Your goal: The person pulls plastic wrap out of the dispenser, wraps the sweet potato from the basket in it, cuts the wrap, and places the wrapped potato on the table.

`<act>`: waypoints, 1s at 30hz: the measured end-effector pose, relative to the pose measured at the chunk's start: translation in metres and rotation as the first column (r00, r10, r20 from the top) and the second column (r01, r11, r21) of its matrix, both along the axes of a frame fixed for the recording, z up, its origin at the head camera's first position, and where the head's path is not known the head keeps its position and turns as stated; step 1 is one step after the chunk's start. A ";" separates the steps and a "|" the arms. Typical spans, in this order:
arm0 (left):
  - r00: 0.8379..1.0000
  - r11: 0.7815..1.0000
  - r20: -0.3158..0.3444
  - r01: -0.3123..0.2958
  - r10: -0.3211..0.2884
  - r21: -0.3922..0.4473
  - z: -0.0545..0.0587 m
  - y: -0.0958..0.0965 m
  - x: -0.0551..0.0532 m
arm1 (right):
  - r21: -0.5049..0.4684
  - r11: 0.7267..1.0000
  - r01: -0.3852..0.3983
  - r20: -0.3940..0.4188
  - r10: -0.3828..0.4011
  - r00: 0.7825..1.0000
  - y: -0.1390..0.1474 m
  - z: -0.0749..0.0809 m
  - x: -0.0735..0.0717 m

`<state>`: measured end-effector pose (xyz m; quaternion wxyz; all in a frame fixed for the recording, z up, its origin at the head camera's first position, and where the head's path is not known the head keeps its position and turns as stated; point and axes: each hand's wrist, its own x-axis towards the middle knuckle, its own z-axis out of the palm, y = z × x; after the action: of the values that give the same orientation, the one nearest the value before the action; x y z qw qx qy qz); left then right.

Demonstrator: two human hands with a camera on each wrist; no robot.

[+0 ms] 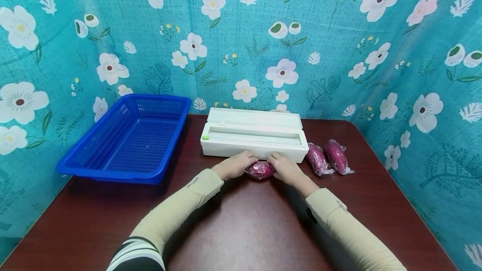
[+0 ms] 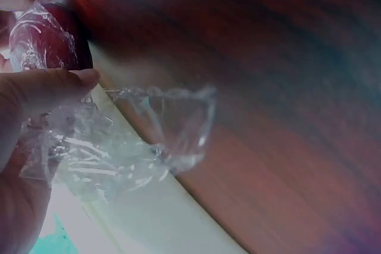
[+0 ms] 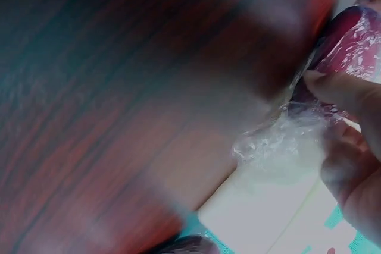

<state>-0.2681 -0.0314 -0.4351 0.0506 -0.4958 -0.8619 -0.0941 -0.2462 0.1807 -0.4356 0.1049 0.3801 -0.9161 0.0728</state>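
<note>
Both hands hold a purple-red oblong vegetable (image 1: pixel 260 170) wrapped in clear plastic film, just in front of a white cling film dispenser (image 1: pixel 254 150). The left hand (image 1: pixel 236 164) grips its left end; in the left wrist view the thumb (image 2: pixel 59 84) presses the wrap, and a loose flap of film (image 2: pixel 178 120) sticks out beyond it. At the other end, the right hand (image 1: pixel 286 168) pinches with thumb (image 3: pixel 339 87) and fingers, crumpled film (image 3: pixel 274 138) bunched beside it. The dispenser's lid stands raised, showing a film roll and a green slider (image 1: pixel 205 137).
Two more film-wrapped purple-red vegetables, one (image 1: pixel 318 159) beside the dispenser and another (image 1: pixel 339 157) farther right, lie on the dark red-brown table (image 1: pixel 241 229). A blue plastic basket (image 1: pixel 171 149) stands at the left. A teal floral curtain (image 1: pixel 241 45) hangs behind the table.
</note>
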 end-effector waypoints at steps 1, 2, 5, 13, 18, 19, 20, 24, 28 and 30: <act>1.000 1.000 0.014 0.005 -0.005 0.012 0.000 -0.001 0.000 | -0.008 1.000 0.012 0.014 -0.012 1.000 -0.001 0.001 0.001; 1.000 1.000 0.029 0.009 -0.010 0.024 0.000 -0.001 0.000 | -0.014 1.000 0.026 0.027 -0.026 0.999 -0.002 0.001 0.003; 0.999 0.998 0.039 0.001 -0.003 0.058 0.000 -0.004 0.000 | -0.018 0.998 0.067 0.065 -0.066 0.996 -0.006 0.002 0.006; 0.923 0.987 -0.354 -0.158 0.150 0.006 0.006 -0.004 0.014 | 0.038 0.987 0.158 0.101 -0.161 0.982 -0.010 0.009 0.016; 0.928 0.940 -0.152 -0.341 0.341 0.030 0.011 0.003 0.032 | 0.049 0.975 0.216 0.127 -0.221 0.967 -0.013 0.013 0.018; 0.917 0.921 -0.085 -0.387 0.390 0.053 0.011 0.004 0.035 | 0.050 0.972 0.228 0.131 -0.233 0.964 -0.013 0.013 0.019; 0.899 0.896 -0.016 -0.436 0.438 0.082 0.010 0.006 0.037 | 0.050 0.970 0.238 0.128 -0.243 0.962 -0.013 0.013 0.019; 0.852 0.826 0.111 -0.523 0.511 0.209 0.006 0.008 0.040 | 0.001 0.964 0.266 0.127 -0.264 0.956 -0.014 0.012 0.022; 0.861 0.814 0.155 -0.508 0.484 0.280 0.003 0.006 0.040 | -0.085 0.960 0.266 0.141 -0.253 0.957 -0.013 0.007 0.025; 0.863 0.816 0.181 -0.505 0.472 0.280 0.001 0.005 0.038 | -0.127 0.958 0.259 0.136 -0.242 0.961 -0.012 0.005 0.026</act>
<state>-0.2298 -0.0266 -0.4338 0.1076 -0.2375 -0.9349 -0.2408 -0.2202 0.1683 -0.4308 0.0854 0.2474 -0.9539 0.1472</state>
